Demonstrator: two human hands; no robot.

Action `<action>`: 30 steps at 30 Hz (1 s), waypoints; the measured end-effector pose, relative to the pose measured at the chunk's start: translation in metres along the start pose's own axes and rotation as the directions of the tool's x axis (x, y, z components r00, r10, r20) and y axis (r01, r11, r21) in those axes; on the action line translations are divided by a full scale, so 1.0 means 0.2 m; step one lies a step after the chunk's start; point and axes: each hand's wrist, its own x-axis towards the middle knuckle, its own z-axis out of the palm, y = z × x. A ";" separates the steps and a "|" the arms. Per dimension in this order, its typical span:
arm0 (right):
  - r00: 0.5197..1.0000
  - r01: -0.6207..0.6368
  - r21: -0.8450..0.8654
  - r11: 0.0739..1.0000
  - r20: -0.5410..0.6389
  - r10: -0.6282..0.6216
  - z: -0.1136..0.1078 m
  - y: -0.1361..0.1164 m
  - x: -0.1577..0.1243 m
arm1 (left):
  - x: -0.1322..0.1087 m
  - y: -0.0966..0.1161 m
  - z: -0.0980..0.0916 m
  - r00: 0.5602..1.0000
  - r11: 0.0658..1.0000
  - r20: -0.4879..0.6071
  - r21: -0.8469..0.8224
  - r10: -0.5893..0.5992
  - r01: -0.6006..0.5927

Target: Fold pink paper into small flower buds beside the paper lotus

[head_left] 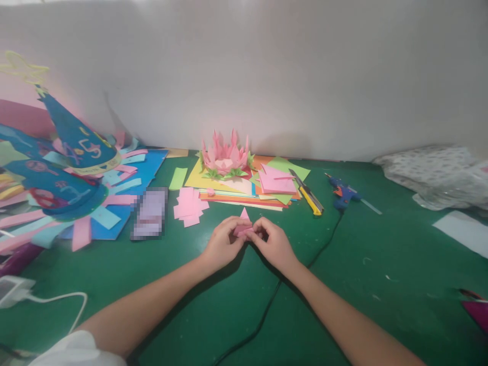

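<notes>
Both hands meet above the green table, pinching a small folded piece of pink paper [244,230] whose pointed tip stands up between them. My left hand [224,243] grips its left side with thumb and fingers. On the right side, my right hand [275,245] holds it the same way, some fingers hidden behind the paper. Just beyond sits a pink paper lotus flower [225,155] with green leaves, resting on a stack of coloured paper [244,199]. Small pink paper slips [189,207] lie fanned out left of the hands, and larger pink sheets [276,180] lie on the stack's right.
A yellow utility knife [310,200] and a blue glue gun [345,194] lie to the right; the gun's black cord [272,300] crosses the table [381,264] under my right arm. On the left are a phone [150,213], blue cone hats [82,134] and a white cable [78,295].
</notes>
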 end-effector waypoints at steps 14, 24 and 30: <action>1.000 0.006 0.042 0.999 0.027 -0.007 -0.01 0.00 0.00 | 0.00 0.00 0.00 0.999 0.999 -0.022 -0.010 -0.039 0.038; 0.999 -0.016 0.110 0.994 0.046 0.011 -0.01 0.00 0.01 | -0.01 -0.02 0.01 0.996 0.993 0.016 -0.087 -0.084 0.085; 0.998 -0.027 0.134 0.991 0.064 0.019 -0.01 0.01 0.01 | -0.01 -0.05 0.01 0.988 0.974 0.058 -0.168 -0.143 0.151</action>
